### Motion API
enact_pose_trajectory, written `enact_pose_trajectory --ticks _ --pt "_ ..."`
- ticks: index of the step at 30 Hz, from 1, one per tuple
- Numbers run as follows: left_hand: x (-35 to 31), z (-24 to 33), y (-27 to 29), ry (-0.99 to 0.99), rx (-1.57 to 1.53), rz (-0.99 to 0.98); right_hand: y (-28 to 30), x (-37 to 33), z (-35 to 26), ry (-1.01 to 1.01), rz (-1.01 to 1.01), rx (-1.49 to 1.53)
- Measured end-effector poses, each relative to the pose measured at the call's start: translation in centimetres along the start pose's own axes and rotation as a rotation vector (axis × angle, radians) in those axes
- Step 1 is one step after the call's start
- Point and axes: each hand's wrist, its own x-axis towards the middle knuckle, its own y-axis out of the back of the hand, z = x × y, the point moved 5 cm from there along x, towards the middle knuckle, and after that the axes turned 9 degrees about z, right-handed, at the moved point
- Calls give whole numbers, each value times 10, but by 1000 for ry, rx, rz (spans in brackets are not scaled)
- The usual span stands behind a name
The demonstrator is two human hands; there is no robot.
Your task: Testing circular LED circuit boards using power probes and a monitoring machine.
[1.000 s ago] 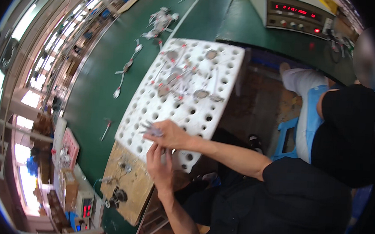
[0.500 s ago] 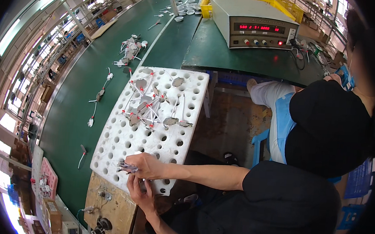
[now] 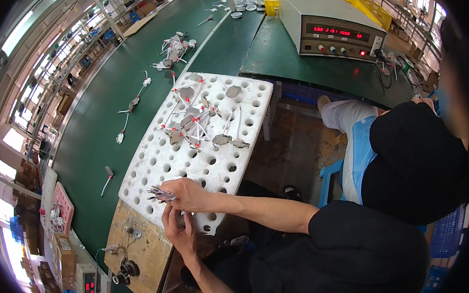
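Observation:
My right hand point(image 3: 185, 194) is closed around a bundle of thin wires point(image 3: 161, 194), whose grey and whitish ends stick out to the left. Just below it is my left hand point(image 3: 178, 231), its fingers bent upward and the thumb apart; the fingertips meet the underside of my right hand, and whatever they grip is hidden. Both hands are over the near end of a white foam board point(image 3: 153, 165) full of round holes. Farther up the board lies a loose pile of flat grey discs point(image 3: 192, 113) with white wires and red ends.
A green bench point(image 3: 93, 132) runs along the left, with wired discs point(image 3: 175, 50) scattered on it. A wooden board point(image 3: 141, 259) with small fittings adjoins the foam. A grey power supply point(image 3: 338, 32) with a red display stands at the back. A co-worker in black point(image 3: 416, 163) sits at right.
The whole scene has shifted a little right and up as my head turned. My hands stay together over the foam's near end, the right one still around the bundle.

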Motion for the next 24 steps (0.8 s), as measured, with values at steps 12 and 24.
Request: enact_pose_trajectory --ticks 12,24 --pt "2 9 -10 145 -23 117 -6 12 14 4 5 -38" --pt "5 6 -6 176 -29 171 -22 55 13 104 -14 -116"
